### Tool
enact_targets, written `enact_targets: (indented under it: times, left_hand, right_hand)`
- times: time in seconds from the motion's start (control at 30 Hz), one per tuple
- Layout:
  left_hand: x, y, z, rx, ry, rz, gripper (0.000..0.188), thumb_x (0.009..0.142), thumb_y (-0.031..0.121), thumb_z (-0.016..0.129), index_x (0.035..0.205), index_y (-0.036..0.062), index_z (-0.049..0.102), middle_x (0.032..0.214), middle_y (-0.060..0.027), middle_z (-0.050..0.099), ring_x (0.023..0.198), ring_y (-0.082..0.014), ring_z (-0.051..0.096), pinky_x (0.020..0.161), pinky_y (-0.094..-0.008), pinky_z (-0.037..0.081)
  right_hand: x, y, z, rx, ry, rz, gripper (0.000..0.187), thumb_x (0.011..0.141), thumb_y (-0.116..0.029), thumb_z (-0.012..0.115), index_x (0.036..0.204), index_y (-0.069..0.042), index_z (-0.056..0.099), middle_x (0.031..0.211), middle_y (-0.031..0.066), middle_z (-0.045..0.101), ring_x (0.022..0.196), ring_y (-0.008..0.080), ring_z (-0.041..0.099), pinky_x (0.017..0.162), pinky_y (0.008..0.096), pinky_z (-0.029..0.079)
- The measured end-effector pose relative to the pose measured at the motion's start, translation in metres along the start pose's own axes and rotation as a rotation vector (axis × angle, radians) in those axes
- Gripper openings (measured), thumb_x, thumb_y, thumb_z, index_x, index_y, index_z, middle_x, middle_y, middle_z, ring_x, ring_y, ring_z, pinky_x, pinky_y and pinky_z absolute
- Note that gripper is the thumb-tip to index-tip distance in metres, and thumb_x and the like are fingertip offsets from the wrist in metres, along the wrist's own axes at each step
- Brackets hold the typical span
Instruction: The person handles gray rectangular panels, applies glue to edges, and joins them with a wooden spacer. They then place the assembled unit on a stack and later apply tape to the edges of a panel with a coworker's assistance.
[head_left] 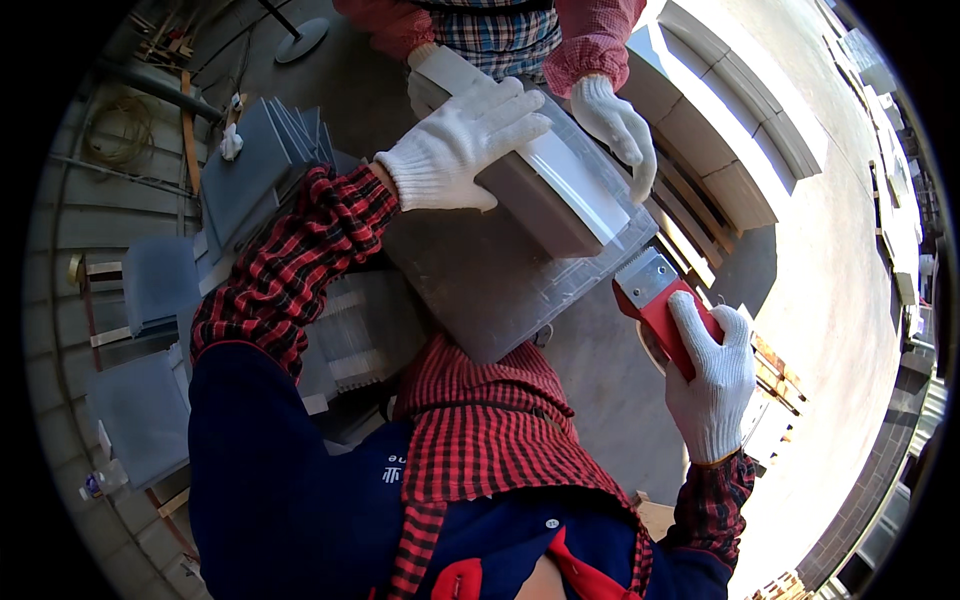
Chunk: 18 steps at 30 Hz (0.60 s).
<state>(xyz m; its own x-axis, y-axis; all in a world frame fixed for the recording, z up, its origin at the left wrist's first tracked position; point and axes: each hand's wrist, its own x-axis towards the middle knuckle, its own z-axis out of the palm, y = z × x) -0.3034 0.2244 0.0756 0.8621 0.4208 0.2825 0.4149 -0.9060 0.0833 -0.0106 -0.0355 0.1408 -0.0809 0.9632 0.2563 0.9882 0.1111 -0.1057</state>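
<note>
A long carton (570,190) with a glossy pale top lies on a work surface (455,285) partly covered in clear plastic. My left hand (462,145), in a white knit glove, rests across the carton's top with its fingers stretched out and the thumb by the near side. Off the surface's right corner, my gloved right hand (708,375) is closed round a red tape dispenser (662,310) whose toothed metal end points up and left. Across from me, a co-worker's gloved hand (612,122) hangs beside the carton, and their other glove is partly hidden behind its far end.
White cartons (690,110) are stacked on a wooden pallet (700,205) at the right. Grey flat panels (255,175) lean together at the left, with grey-blue panels (162,285) lower down. A round stand base (302,42) stands on the floor at the far left.
</note>
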Motion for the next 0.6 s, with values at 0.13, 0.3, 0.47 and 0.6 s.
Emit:
enact_targets:
  times: [0.13, 0.3, 0.47, 0.6]
  left_hand:
    - [0.025, 0.018, 0.025, -0.076, -0.051, 0.03, 0.096, 0.066, 0.025, 0.092, 0.149, 0.0132, 0.045, 0.157, -0.0157, 0.043, 0.149, -0.0376, 0.036, 0.124, -0.0519, 0.026]
    - [0.027, 0.052, 0.04, -0.029, 0.01, 0.035, 0.1, 0.065, 0.035, 0.093, 0.148, 0.0109, 0.044, 0.154, -0.0171, 0.044, 0.148, -0.0397, 0.036, 0.124, -0.0573, 0.022]
    - [0.03, 0.084, 0.037, -0.123, 0.018, -0.008, 0.101, 0.066, 0.06, 0.087, 0.146, 0.0107, 0.048, 0.154, -0.0202, 0.042, 0.149, -0.0413, 0.032, 0.125, -0.0603, 0.013]
    - [0.038, 0.117, 0.054, -0.115, 0.132, -0.163, 0.088, 0.073, 0.065, 0.08, 0.14, 0.0142, 0.054, 0.15, -0.0154, 0.047, 0.146, -0.038, 0.035, 0.124, -0.0601, 0.014]
  right_hand:
    - [-0.027, 0.018, 0.007, 0.046, 0.038, 0.009, 0.06, 0.07, 0.001, 0.081, 0.126, -0.018, 0.071, 0.11, 0.0161, 0.061, 0.093, 0.0325, 0.067, 0.075, 0.0391, 0.057]
    - [-0.057, 0.035, 0.028, 0.133, 0.056, 0.049, 0.06, 0.069, 0.001, 0.078, 0.125, -0.019, 0.072, 0.11, 0.0158, 0.061, 0.093, 0.033, 0.066, 0.076, 0.0397, 0.056]
    - [-0.066, 0.033, 0.044, 0.081, 0.004, 0.044, 0.056, 0.073, -0.006, 0.077, 0.126, -0.022, 0.068, 0.109, 0.0137, 0.061, 0.089, 0.031, 0.065, 0.071, 0.039, 0.053]
    - [-0.025, 0.023, 0.055, -0.153, -0.219, -0.043, 0.048, 0.083, -0.014, 0.078, 0.128, -0.017, 0.062, 0.106, 0.0176, 0.063, 0.087, 0.0301, 0.066, 0.064, 0.0389, 0.054]
